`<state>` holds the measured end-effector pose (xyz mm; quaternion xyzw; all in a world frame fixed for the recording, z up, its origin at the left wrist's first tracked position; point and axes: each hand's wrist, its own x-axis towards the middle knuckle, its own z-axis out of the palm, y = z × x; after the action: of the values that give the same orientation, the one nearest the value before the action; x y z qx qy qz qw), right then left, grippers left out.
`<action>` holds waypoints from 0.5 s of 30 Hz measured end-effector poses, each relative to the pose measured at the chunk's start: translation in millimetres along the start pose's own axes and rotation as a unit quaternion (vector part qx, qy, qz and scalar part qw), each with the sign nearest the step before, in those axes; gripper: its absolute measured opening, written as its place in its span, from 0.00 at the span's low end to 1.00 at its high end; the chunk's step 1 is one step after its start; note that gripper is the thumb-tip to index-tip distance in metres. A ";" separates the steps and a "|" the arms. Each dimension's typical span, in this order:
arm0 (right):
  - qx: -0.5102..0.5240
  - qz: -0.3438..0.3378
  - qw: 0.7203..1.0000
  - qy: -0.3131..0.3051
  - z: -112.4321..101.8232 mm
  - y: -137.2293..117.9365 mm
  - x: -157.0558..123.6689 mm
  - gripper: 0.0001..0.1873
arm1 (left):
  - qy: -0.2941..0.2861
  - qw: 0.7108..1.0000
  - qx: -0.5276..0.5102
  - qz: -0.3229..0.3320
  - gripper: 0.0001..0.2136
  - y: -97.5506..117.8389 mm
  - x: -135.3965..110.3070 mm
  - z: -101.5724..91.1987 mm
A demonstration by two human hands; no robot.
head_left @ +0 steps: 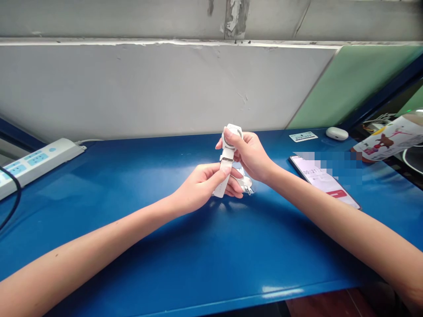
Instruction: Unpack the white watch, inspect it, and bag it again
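Note:
A white wristwatch (227, 155) is held upright above the middle of the blue table, its strap hanging down. My right hand (246, 147) is closed on the watch's upper part, with the thumb pressed over the round case. Lower down, my left hand (211, 182) pinches the strap between thumb and fingers, just under the metal buckle. Behind my left fingers lies a small clear plastic wrapping (246, 182) with something white in it, partly hidden.
On the right lie a phone (322, 180) showing a timer, a card (303, 136), a white earbud case (337, 133) and a tilted printed container (390, 138). A white power strip (39, 165) and black cable (15, 202) are at left. A wall (148, 88) stands behind the blue table (198, 259).

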<state>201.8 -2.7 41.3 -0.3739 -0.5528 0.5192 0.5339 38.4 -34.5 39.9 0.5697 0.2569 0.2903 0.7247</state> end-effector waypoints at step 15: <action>0.018 0.053 0.997 -0.049 -2.7 18.2 3.9 0.29 | -0.102 0.965 -0.203 -0.134 0.13 -10.9 -0.4 0.9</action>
<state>201.3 4.9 24.1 -0.3675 -0.5482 0.5742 0.4844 40.2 -37.4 29.5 0.3981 0.1910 0.1766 0.8797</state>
